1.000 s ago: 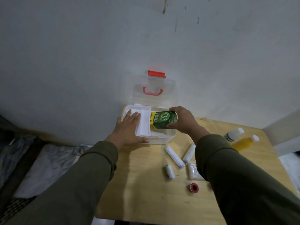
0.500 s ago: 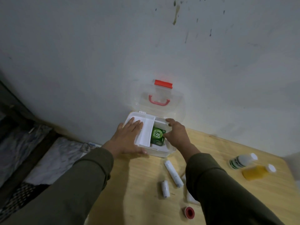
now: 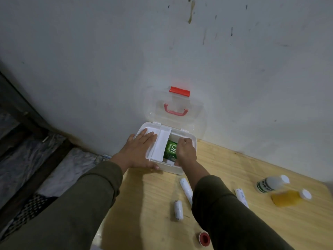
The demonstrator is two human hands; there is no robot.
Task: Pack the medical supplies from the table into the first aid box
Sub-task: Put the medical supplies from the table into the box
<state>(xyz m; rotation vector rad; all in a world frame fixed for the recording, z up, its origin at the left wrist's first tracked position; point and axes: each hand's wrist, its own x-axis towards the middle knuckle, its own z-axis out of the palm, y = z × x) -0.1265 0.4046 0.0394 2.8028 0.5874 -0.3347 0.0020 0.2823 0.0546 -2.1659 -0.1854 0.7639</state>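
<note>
Green pack [image 3: 170, 149] is now down inside the box [image 3: 177, 169]; a sec ago the right hand [image 3: 185, 150] held it above the rim, half a sec ago it was going in. It lies in the box's right part, just beside the white tray [image 3: 160, 145]. Right hand is still in there w/ fingers curled over the pack's right edge; can't tell if they grip it or have let go. Left hand [image 3: 138, 150] is unchanged: flat, fingers spread, pressing the tray on the box's left side, thumb at the front wall.

So 1 item packed, prob. only the release left.

Still out, all in front of or right of the box: three white rolls [image 3: 186, 191] [image 3: 178, 210] [image 3: 242, 196], red tape [image 3: 204, 237], white bottle [image 3: 272, 183] and yellow bottle [image 3: 290, 197] furthest right. Lid [image 3: 175, 109] stands open against the wall.
</note>
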